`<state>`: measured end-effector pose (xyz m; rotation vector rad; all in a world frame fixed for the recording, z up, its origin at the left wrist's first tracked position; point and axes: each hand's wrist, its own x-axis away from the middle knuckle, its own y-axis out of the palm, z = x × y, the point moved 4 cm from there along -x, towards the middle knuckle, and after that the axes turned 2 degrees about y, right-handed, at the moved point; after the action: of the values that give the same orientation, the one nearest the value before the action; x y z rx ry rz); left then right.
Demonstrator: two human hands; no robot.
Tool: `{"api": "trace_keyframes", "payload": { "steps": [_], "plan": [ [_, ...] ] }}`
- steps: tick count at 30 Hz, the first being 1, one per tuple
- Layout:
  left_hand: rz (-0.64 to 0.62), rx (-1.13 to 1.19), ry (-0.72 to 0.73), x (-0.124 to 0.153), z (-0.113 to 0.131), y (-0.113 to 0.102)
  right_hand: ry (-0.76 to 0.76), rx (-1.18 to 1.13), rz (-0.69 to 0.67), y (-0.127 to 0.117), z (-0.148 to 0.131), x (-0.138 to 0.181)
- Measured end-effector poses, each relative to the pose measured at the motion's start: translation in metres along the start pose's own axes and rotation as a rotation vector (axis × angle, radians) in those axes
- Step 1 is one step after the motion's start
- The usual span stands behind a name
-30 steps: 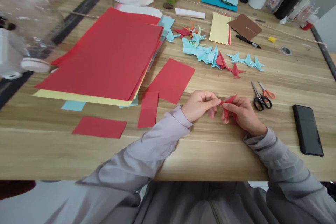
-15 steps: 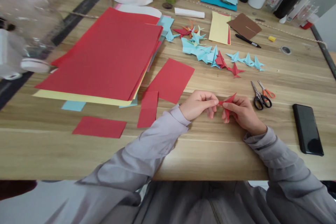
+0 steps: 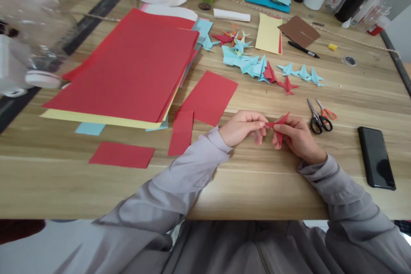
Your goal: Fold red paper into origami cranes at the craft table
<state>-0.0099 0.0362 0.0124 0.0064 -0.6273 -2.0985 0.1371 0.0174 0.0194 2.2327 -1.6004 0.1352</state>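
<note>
Between my hands, above the table, is a small red origami crane (image 3: 281,120) with pointed ends. My left hand (image 3: 245,127) pinches its left tip between thumb and index finger. The thumb and fingers of my right hand (image 3: 298,136) are closed on its body and partly hide it. Beyond my hands lie folded cranes: a light-blue cluster (image 3: 248,65), red ones (image 3: 288,85) beside it, and a row of light-blue ones (image 3: 303,72). Flat red paper pieces (image 3: 216,96) lie left of my left hand.
Black-handled scissors (image 3: 317,120) and orange-handled scissors (image 3: 327,111) lie right of my right hand, with a phone (image 3: 377,158) farther right. A stack of large red sheets (image 3: 128,68) covers the left side. A pen (image 3: 303,49), brown paper (image 3: 298,31) and yellow paper (image 3: 269,34) lie farther back.
The crane's left tip shows slightly more between my hands, and my right hand has shifted very slightly right. Everything on the table stays in place.
</note>
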Motion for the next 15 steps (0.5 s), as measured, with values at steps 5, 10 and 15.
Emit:
{"api": "trace_keyframes", "payload": {
  "steps": [5,10,15],
  "plan": [
    [0.046,0.047,0.010,-0.0016,-0.0011,-0.0014,-0.018,0.013,0.014,-0.0003,-0.0003,-0.0002],
    [0.080,-0.077,0.071,0.0001,0.0033,0.0042,-0.029,0.039,-0.010,0.0000,0.0011,-0.0002],
    [0.044,-0.166,0.082,0.0012,0.0045,0.0055,-0.013,0.067,-0.030,0.0008,0.0011,0.0002]
  ]
}}
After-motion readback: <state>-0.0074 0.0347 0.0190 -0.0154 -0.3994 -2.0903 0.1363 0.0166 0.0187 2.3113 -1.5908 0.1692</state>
